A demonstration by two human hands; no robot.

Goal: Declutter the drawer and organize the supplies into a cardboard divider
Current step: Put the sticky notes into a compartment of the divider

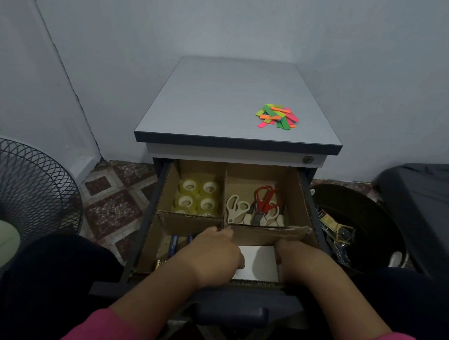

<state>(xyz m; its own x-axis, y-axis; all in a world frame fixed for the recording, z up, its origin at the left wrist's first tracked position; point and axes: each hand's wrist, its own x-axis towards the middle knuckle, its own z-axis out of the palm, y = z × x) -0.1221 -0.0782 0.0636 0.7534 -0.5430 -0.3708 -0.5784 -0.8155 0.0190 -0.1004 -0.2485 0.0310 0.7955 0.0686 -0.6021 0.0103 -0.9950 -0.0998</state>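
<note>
Hiding white paper (259,260), both hands' fingertips stay unseen.

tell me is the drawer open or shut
Open: the drawer is pulled out, showing the cardboard divider with tape rolls and scissors inside.

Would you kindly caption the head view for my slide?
Both hands settle white paper into the cardboard divider, behind tape rolls and scissors.

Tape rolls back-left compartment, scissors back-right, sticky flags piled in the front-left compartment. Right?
Not quite. The head view shows the sticky flags piled on the cabinet top, not in the drawer. Tape rolls back-left and scissors back-right are correct.
</note>
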